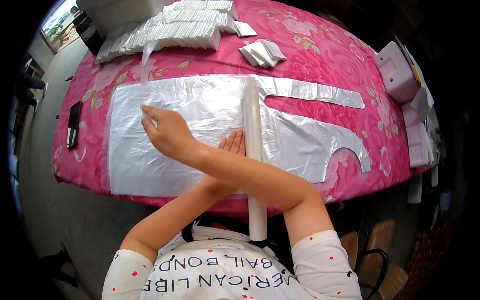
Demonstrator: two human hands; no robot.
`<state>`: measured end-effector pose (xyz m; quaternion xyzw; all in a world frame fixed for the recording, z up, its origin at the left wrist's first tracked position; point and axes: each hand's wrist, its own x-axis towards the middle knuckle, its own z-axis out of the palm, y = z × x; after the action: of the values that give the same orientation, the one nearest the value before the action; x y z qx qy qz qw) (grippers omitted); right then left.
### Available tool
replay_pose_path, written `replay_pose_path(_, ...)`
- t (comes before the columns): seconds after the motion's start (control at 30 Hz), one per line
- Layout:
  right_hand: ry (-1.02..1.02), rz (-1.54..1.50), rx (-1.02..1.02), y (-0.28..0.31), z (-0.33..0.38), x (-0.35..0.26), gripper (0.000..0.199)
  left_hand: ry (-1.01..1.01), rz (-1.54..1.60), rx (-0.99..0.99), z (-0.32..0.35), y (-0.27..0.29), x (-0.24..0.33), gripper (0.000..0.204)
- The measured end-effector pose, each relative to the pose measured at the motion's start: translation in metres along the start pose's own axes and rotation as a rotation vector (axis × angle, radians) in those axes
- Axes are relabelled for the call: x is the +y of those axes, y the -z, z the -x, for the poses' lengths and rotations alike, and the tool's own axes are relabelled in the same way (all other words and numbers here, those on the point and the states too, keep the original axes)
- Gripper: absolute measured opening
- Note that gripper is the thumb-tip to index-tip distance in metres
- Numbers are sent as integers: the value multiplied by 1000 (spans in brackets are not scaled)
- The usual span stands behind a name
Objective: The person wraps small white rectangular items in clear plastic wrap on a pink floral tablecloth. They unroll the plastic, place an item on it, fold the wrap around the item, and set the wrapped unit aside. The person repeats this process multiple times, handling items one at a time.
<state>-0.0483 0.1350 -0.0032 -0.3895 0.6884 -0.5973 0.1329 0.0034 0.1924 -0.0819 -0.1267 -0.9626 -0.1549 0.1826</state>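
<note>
A thin, shiny white plastic apron (185, 95) lies flat, its two long strap-like ends pointing right. Across it rests a long pale tube (256, 150), one end jutting past the table's near edge. My left hand (233, 143) is laid flat on the plastic, fingers stretched out, right beside the tube's left side. Over my left arm crosses my right arm, with my right hand (169, 131) raised above the apron's left part. Its thumb and fingertips are pinched at the lower end of a narrow translucent plastic strip (146, 62), which extends up toward the stacked packets.
Rows of folded white packets (170, 30) stand at the back, with a few loose packets (262, 53) nearby. A black phone (74, 125) lies at the left on the pink floral tablecloth (320, 65). Pale foam boxes (397, 72) line the right edge; a chair (380, 240) stands lower right.
</note>
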Motion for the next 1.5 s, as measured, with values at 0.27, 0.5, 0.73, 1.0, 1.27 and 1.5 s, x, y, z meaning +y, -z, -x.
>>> replay_pose_path(0.27, 23, 392, -287, -7, 34, 15, 47, 49, 272, 89, -6, 5, -1, 61)
replay_pose_path(0.5, 302, 577, 46, 136, 113, -11, 37, 339, 885, 82, -24, 52, -28, 37)
replay_pose_path(0.73, 155, 697, -134, 184, 161, 17, 41, 993, 1853, 221, -109, 25, -41, 51)
replay_pose_path(1.0, 174, 844, -288, 185, 159, 18, 52, 955, 1598, 160, -101, 31, -45, 49)
replay_pose_path(1.27, 293, 867, -460, 110, 114, 11, 59, 626, 1234, 300, -13, 127, -100, 30)
replay_pose_path(1.5, 540, 155, -693, 5, 65, -35, 43, 854, 1071, 428, 127, 174, -125, 28)
